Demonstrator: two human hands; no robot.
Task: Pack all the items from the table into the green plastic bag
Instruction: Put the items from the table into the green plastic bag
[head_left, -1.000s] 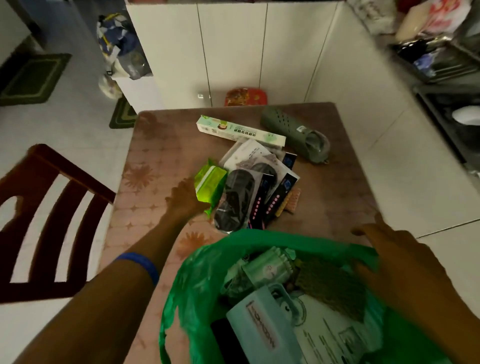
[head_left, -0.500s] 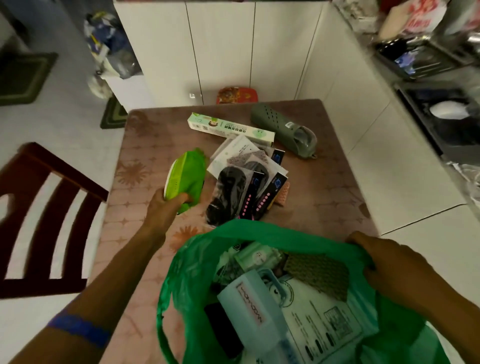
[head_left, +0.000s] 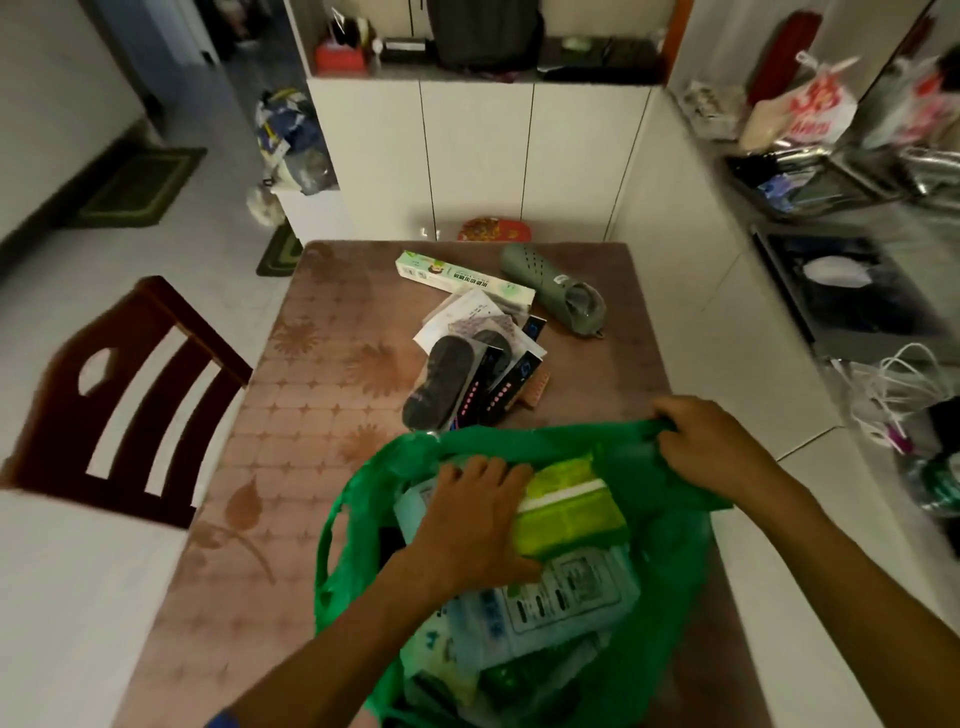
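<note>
The left hand (head_left: 475, 525) grips a lime green packet (head_left: 566, 512) inside the green plastic bag (head_left: 670, 561); the right hand (head_left: 711, 447) clutches the bag's far rim, holding its mouth wide.

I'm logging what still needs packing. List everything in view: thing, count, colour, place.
green plastic bag: 1, green, near table edge, part filled
lime packet: 1, lime green, in bag mouth
long box: 1, white-green, far table
clog: 1, grey-green, far right of table
insole packs: several, black and white, table centre
table: 1, brown, floral pattern
chair: 1, dark wood, left
left hand: holds packet
right hand: grips bag rim
</note>
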